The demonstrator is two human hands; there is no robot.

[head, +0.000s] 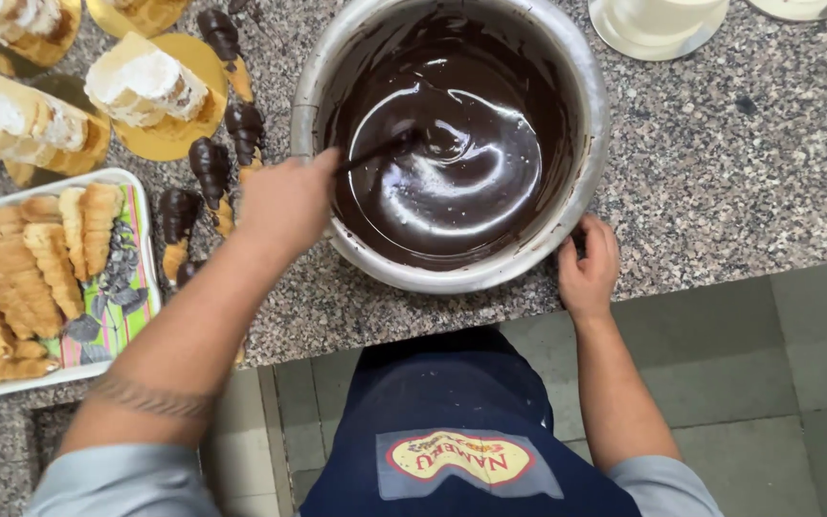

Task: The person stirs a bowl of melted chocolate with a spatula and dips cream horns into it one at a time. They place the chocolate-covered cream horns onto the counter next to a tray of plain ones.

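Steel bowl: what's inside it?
The round steel bowl holds glossy dark melted chocolate. The left hand dips a dark utensil into it; the utensil's lower end is submerged, and chocolate hides the bowl's bottom.
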